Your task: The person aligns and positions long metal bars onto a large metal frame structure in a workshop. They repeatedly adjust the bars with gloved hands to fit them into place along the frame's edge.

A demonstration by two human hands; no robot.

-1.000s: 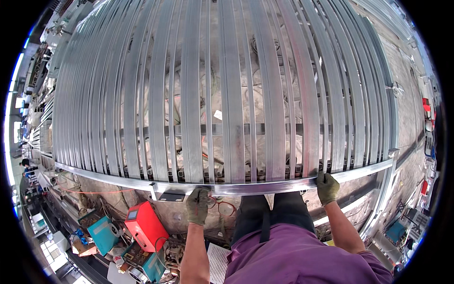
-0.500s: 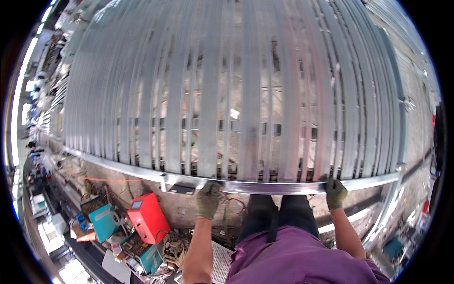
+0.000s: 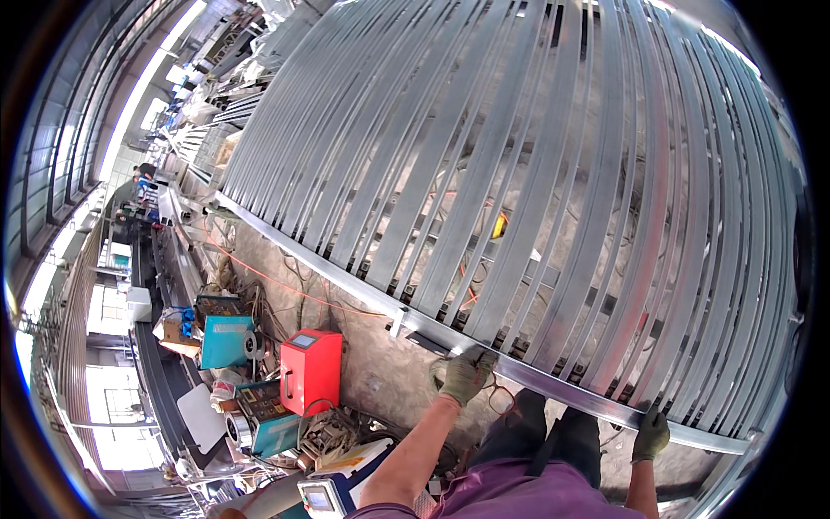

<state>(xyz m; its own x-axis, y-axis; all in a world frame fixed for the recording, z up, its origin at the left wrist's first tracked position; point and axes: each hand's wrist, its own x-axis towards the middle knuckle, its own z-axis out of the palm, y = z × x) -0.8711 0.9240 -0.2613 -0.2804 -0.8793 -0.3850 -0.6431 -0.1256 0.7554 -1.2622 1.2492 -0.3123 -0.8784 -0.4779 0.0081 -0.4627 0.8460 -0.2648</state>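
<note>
A long silver metal rail (image 3: pixel 553 387) runs along the near edge of a wide rack of grey metal slats (image 3: pixel 484 203). Both my hands wear greenish work gloves. My left hand (image 3: pixel 467 377) is closed over the rail, left of my legs, with its fingertips at the slat ends. Farther right, my right hand (image 3: pixel 650 436) grips the same rail, its fingers curled over the top edge. Dark gaps show between many slats, and the rail's underside is hidden beneath my hands.
A red boxy machine (image 3: pixel 310 372) stands on the floor to the left, beside teal machines (image 3: pixel 226 340) and coiled cables. An orange hose (image 3: pixel 285 285) crosses the concrete. A white-and-blue unit with a small screen (image 3: pixel 346 471) sits near my left forearm. A short metal bracket (image 3: pixel 399 322) projects from the rail.
The view has swung left, so the rack now slants and more of the workshop shows at the left. Both hands are still on the rail.
</note>
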